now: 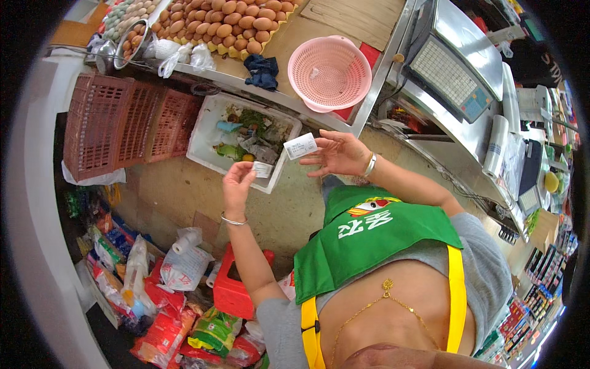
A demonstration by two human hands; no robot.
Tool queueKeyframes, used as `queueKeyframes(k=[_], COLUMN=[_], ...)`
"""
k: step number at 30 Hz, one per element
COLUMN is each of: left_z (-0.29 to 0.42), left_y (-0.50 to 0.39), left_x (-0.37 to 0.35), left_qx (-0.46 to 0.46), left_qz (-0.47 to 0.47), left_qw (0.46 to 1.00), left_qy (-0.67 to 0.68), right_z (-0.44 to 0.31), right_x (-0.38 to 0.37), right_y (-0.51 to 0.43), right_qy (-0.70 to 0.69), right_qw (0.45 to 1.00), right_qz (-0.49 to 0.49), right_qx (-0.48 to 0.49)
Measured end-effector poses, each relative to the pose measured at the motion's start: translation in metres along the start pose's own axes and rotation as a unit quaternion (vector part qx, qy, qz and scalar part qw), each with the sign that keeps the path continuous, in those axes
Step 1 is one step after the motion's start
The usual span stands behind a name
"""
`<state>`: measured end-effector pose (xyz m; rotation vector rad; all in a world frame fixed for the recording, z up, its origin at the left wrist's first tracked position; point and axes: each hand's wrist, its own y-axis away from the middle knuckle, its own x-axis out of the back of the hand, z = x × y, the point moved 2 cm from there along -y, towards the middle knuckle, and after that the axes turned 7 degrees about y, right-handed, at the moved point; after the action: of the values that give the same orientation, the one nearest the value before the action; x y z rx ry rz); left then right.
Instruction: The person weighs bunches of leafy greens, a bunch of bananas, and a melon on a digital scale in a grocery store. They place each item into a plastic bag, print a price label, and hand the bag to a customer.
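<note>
My left hand (237, 187) pinches a small white printed label (262, 169) between thumb and fingertips. To its right, my right hand (340, 153) has its fingers spread, with a larger white printed label (300, 146) at the fingertips; whether it is stuck there or gripped is hard to tell. Both labels bear writing and are apart from each other. Below the hands stands a white foam box (199, 133) with vegetable scraps (230, 151), crumpled plastic and a small yellow fruit (248, 157) in it.
Ahead, a metal-edged counter holds brown eggs (226, 23), a pink plastic colander (329, 74) and a dark cloth (262, 71). Weighing scales (449, 69) and plastic bag rolls (496, 145) are at right. Brown crates (124, 122), a red plastic stool (233, 283) and bagged goods (184, 267) flank my left.
</note>
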<state>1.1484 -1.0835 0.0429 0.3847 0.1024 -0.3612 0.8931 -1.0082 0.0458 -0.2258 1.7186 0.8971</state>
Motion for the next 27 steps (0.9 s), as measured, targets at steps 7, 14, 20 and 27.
queueKeyframes(k=[7,14,20,27], left_z=[-0.053,-0.117,-0.134,-0.149], left_y=[-0.027,-0.074,-0.105,-0.131], left_x=[0.049,0.100,0.118,0.151], left_qx=[0.034,0.038,-0.012,0.011], left_qz=[0.085,0.150,0.228,0.305], left_qw=[0.994,0.953,0.873,0.797], left_qy=[-0.066,-0.261,-0.431,-0.521], right_z=[0.003,0.007,0.011,0.011], right_x=[-0.011,-0.006,-0.004,-0.003], right_y=[0.004,0.003,0.008,0.020], right_qy=[-0.001,0.003,0.004,0.010], right_qw=[0.999,1.000,0.999,0.996], right_qz=[-0.044,-0.020,-0.011,-0.017], right_qx=[-0.010,0.013,0.051,0.090])
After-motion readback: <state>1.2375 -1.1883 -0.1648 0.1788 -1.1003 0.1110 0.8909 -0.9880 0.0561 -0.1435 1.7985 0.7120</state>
